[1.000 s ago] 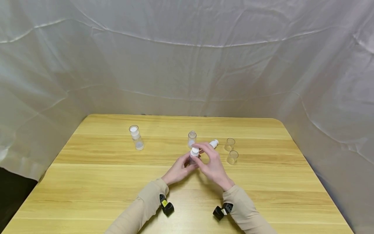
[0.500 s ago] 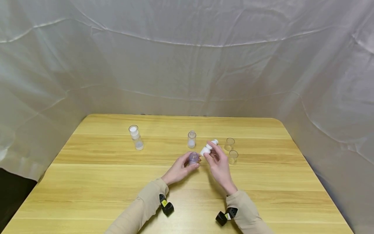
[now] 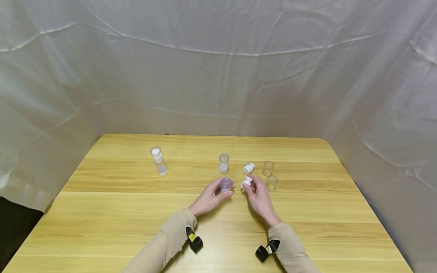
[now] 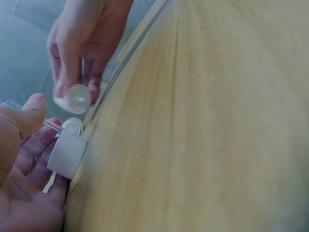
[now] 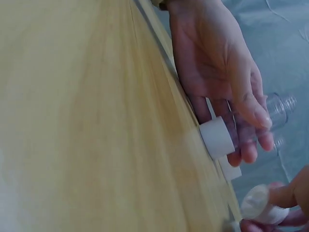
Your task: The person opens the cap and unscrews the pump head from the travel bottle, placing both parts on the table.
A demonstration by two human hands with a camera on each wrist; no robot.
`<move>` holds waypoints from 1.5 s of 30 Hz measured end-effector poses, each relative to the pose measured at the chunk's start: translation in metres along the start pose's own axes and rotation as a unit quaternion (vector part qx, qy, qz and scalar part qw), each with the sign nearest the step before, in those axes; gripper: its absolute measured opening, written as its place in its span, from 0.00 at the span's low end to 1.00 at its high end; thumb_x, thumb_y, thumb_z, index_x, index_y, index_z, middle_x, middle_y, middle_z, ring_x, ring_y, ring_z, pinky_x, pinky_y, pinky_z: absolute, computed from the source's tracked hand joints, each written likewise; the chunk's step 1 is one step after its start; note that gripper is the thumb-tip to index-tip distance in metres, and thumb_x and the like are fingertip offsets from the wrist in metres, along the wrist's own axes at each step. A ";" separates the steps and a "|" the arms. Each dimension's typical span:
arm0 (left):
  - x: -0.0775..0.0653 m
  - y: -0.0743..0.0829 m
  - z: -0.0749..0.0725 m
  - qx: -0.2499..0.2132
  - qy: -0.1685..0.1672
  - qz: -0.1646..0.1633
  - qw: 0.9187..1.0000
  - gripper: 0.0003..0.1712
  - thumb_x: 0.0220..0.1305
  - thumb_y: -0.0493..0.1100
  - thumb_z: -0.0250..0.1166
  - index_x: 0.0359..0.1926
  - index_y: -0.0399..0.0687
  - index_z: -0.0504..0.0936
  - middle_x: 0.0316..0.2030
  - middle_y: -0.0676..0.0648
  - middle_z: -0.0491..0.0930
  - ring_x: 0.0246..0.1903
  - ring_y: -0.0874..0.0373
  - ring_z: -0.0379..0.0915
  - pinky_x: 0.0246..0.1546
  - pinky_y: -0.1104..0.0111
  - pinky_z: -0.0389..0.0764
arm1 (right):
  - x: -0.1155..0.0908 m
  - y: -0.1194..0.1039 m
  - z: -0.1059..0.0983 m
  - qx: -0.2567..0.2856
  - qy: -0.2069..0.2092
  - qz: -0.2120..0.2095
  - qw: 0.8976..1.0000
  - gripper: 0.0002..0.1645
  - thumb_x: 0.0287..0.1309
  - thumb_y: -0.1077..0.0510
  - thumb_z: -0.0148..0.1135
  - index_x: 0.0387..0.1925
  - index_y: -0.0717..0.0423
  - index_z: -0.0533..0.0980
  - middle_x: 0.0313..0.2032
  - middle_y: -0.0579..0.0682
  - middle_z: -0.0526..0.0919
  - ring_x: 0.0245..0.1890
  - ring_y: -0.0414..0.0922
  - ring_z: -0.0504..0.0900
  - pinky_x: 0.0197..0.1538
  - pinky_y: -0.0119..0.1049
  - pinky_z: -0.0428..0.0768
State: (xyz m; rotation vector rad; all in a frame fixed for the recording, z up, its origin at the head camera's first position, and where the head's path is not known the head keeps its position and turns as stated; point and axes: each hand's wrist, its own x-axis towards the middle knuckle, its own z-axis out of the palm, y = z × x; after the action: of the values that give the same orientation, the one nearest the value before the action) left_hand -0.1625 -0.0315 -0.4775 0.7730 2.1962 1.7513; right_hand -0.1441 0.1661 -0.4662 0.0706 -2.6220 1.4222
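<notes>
In the head view my left hand point(image 3: 209, 198) grips a small clear bottle point(image 3: 225, 184), fingers and thumb wrapped round its sides. Its uncovered threaded neck point(image 5: 289, 103) and white base point(image 5: 217, 137) show in the right wrist view, with the base close to the table. To the right, my right hand point(image 3: 261, 197) pinches a white pump top point(image 3: 246, 183) just above the table, tilted. The left wrist view shows this pump top point(image 4: 77, 99) from its round end. A second white pump top point(image 3: 249, 168) lies on its side just beyond the right hand.
Behind the left hand stands another clear bottle point(image 3: 223, 163) without a top. A bottle with a white pump and clear cover point(image 3: 159, 161) stands at the far left. Two clear covers point(image 3: 268, 169) stand right of the right hand on the wooden table point(image 3: 119, 216).
The right hand has lifted the white pump top off the clear bottle and carried it right, down towards the table. The left hand and its bottle have stayed in place.
</notes>
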 end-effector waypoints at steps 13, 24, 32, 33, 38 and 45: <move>0.000 0.000 0.000 -0.003 0.002 -0.004 1.000 0.23 0.72 0.39 0.61 0.64 0.35 0.71 0.58 0.33 0.80 0.62 0.40 0.76 0.72 0.50 0.70 | 0.008 0.003 -0.007 -0.067 -0.027 0.031 0.997 0.18 0.66 0.61 0.61 0.52 0.71 0.77 0.36 0.57 0.76 0.37 0.46 0.73 0.40 0.31 0.71; 0.000 -0.001 0.000 -0.002 0.001 0.003 1.000 0.23 0.72 0.39 0.61 0.64 0.33 0.71 0.58 0.33 0.80 0.61 0.40 0.76 0.72 0.50 0.71 | 0.008 0.004 -0.005 -0.087 -0.010 0.012 0.996 0.17 0.67 0.62 0.60 0.51 0.72 0.77 0.38 0.59 0.75 0.41 0.50 0.73 0.42 0.35 0.72; 0.000 -0.002 0.000 0.000 0.000 0.001 1.000 0.24 0.72 0.39 0.60 0.64 0.32 0.70 0.58 0.33 0.79 0.61 0.40 0.76 0.72 0.50 0.71 | 0.005 0.005 -0.003 -0.097 -0.001 0.004 0.995 0.23 0.69 0.62 0.58 0.60 0.73 0.72 0.46 0.65 0.75 0.42 0.52 0.75 0.44 0.39 0.75; 0.000 -0.002 0.000 0.000 0.000 0.002 1.000 0.24 0.72 0.39 0.60 0.64 0.32 0.70 0.58 0.33 0.79 0.61 0.40 0.76 0.72 0.50 0.71 | 0.005 0.005 -0.003 -0.095 0.001 0.004 0.995 0.23 0.69 0.62 0.58 0.60 0.72 0.72 0.46 0.65 0.75 0.42 0.51 0.76 0.44 0.39 0.75; 0.000 -0.002 0.000 -0.001 0.000 0.004 1.000 0.24 0.72 0.39 0.60 0.64 0.33 0.71 0.58 0.33 0.80 0.61 0.40 0.77 0.71 0.51 0.71 | 0.005 0.005 -0.003 -0.091 0.006 0.002 0.996 0.22 0.69 0.63 0.58 0.61 0.69 0.72 0.49 0.66 0.73 0.41 0.50 0.76 0.43 0.37 0.75; 0.000 -0.002 0.000 0.005 -0.002 0.008 1.000 0.24 0.72 0.39 0.60 0.65 0.32 0.70 0.58 0.32 0.79 0.61 0.40 0.77 0.71 0.56 0.73 | 0.004 0.005 -0.003 -0.091 0.007 0.001 0.996 0.21 0.70 0.63 0.57 0.61 0.65 0.72 0.51 0.66 0.71 0.40 0.50 0.75 0.42 0.37 0.75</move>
State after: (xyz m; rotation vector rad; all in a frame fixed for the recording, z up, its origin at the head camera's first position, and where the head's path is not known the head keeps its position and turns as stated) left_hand -0.1631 -0.0319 -0.4789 0.7979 2.2034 1.7464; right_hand -0.1484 0.1715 -0.4678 0.0358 -2.7260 1.1731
